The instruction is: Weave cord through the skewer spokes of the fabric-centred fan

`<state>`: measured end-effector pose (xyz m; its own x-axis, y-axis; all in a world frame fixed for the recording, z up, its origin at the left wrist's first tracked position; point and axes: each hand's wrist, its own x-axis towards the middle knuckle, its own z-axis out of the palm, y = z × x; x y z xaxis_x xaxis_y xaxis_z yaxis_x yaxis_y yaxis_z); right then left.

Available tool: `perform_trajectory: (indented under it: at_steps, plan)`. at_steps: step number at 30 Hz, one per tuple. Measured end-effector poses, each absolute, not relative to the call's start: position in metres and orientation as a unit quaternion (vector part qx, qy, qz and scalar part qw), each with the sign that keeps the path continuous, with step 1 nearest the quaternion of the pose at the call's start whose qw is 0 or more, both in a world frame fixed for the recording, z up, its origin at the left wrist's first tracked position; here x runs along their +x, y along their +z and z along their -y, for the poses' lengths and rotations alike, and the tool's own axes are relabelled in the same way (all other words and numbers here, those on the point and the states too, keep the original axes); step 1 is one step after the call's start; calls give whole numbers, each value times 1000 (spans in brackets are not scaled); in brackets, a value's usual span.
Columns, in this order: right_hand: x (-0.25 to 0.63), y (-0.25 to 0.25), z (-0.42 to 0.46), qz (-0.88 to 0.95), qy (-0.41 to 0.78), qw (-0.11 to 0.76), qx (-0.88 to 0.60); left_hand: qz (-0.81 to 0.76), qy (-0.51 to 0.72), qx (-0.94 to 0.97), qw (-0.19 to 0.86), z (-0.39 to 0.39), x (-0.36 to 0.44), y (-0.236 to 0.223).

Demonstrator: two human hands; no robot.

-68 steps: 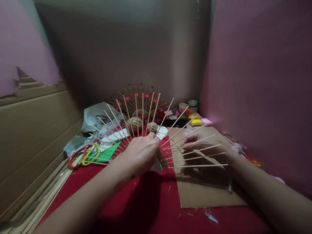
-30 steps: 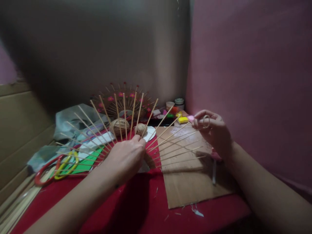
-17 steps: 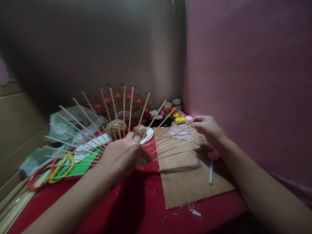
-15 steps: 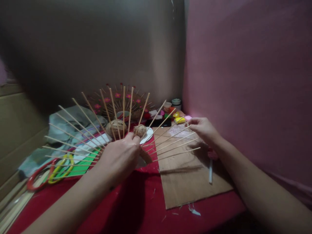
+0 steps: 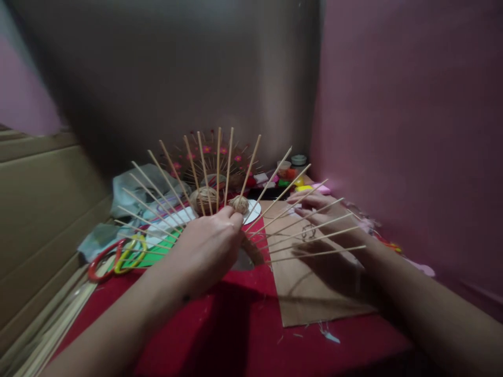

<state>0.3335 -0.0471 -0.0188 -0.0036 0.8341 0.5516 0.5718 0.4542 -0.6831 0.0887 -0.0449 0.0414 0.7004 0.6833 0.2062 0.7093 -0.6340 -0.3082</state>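
My left hand (image 5: 214,235) is closed around the inner part of a fan-shaped frame of thin wooden sticks (image 5: 219,167), which spread out in a half circle. A curved brown cardboard piece (image 5: 252,251) joins the sticks at their base. Behind the sticks on the right side, my right hand (image 5: 328,214) reaches leftward with its fingers bent, partly covered by the sticks. A thin brown twine seems to run to its fingertips, and a small curl of twine (image 5: 308,232) shows just below. Two balls of twine (image 5: 204,200) lie beyond my left hand.
Scissors with red and yellow handles (image 5: 131,254) lie left on green paper (image 5: 157,254). A cardboard sheet (image 5: 294,309) covers part of the red cloth (image 5: 188,335). Behind stand a finished flowered stick fan (image 5: 223,150), a plastic bag (image 5: 149,180), colourful clay packs (image 5: 302,187) and a lidded jar (image 5: 299,159).
My right hand has moved from beyond the stick tips to behind the right-hand sticks, lower and further in. The view has shifted slightly left; my left hand keeps its hold.
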Motion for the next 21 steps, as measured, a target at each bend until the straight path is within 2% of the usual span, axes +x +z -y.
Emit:
perform_trajectory:
  at_steps: [2, 5, 8, 12, 17, 21]
  plan:
    - [324, -12, 57, 692, 267, 492, -457, 391, -35, -902, 178, 46, 89, 44]
    - [314, -11, 66, 632, 496, 435, -407, 397, -27, -907, 138, 48, 89, 48]
    - [310, -22, 65, 575, 614, 395, -369, 400, -31, -908, 124, 50, 90, 49]
    - [311, -36, 59, 528, 631, 416, -388, 386, -51, -912, 126, 50, 90, 48]
    - [308, -34, 58, 658, 545, 382, -353, 371, -79, -913, 150, 53, 89, 47]
    - [299, -32, 60, 695, 521, 404, -288, 358, -105, -912, 173, 55, 88, 46]
